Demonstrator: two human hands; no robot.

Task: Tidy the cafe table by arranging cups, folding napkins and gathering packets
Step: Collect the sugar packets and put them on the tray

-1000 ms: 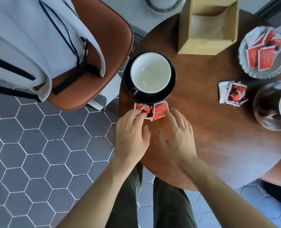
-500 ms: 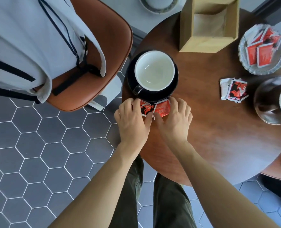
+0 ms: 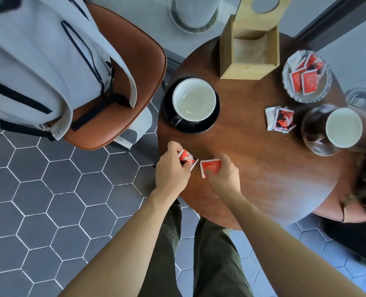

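1. The left hand [image 3: 172, 170], at frame centre, pinches a red-and-black packet [image 3: 186, 158] in curled fingers.
2. The right hand [image 3: 226, 175], just right of it, grips a red packet [image 3: 211, 166].
3. Both packets sit below the white cup [image 3: 194, 100] on its black saucer [image 3: 212, 121].

Cup [image 3: 194, 100] on saucer [image 3: 207, 125], left of packet pile [image 3: 280, 121]

head-worn view, looking steeply down, close
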